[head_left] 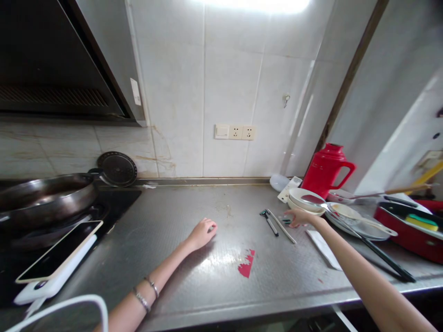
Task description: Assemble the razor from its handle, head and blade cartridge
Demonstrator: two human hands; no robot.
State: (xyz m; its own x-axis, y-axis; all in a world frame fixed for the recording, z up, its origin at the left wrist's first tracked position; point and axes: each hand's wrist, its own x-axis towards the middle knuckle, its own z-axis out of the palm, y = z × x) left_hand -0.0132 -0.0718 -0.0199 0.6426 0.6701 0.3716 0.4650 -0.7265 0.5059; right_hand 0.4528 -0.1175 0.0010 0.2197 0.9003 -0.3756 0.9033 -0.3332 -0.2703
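Observation:
My left hand (202, 233) rests on the steel counter (194, 286) with its fingers curled and nothing seen in them. To the right, my right hand (298, 216) has its fingertips closed at a small clear and dark object (286, 221), whose kind I cannot make out. Just left of those fingers lie a razor (272, 224) with a black and silver handle and a thin pale stick (282, 227), side by side. Between the two hands, nearer the front edge, is a flat red piece (247, 264) with one jagged edge.
At right stand a red thermos jug (323, 170), stacked white bowls (294, 203), a ladle with a black handle (377, 251) and a red pan (398, 226) with a sponge (421, 222). At left, a wok (48, 196) sits on the stove, beside a phone (62, 249) and white cable (79, 299).

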